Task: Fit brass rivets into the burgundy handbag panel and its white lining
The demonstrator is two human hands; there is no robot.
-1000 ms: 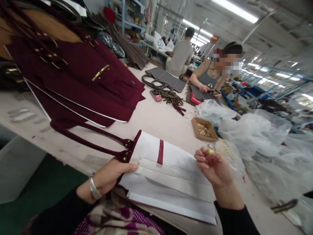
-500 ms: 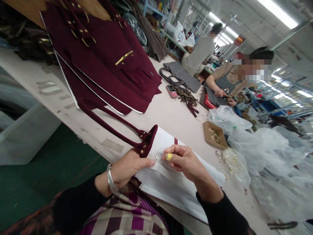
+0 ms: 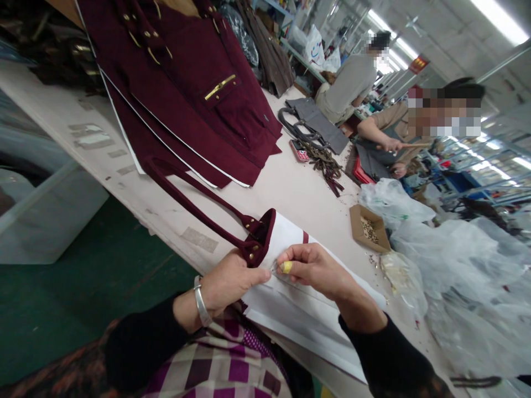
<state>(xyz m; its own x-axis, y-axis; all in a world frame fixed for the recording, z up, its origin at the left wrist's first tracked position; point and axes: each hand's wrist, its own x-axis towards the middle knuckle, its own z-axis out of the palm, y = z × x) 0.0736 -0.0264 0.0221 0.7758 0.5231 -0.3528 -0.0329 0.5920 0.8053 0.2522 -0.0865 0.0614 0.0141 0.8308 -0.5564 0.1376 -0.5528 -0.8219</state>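
Observation:
A maroon bag panel [image 3: 286, 229] with white backing lies folded over at the table's near edge, backing side up. Its maroon handles [image 3: 201, 202], fixed with brass-coloured rivets, stretch away to the left. My left hand [image 3: 228, 279] grips the panel by its edge beside the handle base, thumb on the white side. Against the backing, just right of that thumb, my right hand [image 3: 317, 271] is closed in a pinch. Yellow tape wraps one of its digits. Whatever sits between those fingertips is too small to make out.
Stacked maroon bag panels [image 3: 194, 116] lie at the far left. A cardboard box [image 3: 359, 229] of small metal parts, clear plastic bags [image 3: 456, 260], a red phone [image 3: 299, 151] and grey bag pieces [image 3: 319, 124] are across the table. A co-worker [image 3: 385, 130] holds a stick-like tool opposite.
The view has shifted slightly, and my right fingertips are now closer to my left thumb, over the small marked spot on the backing. The co-worker's tool hand has risen.

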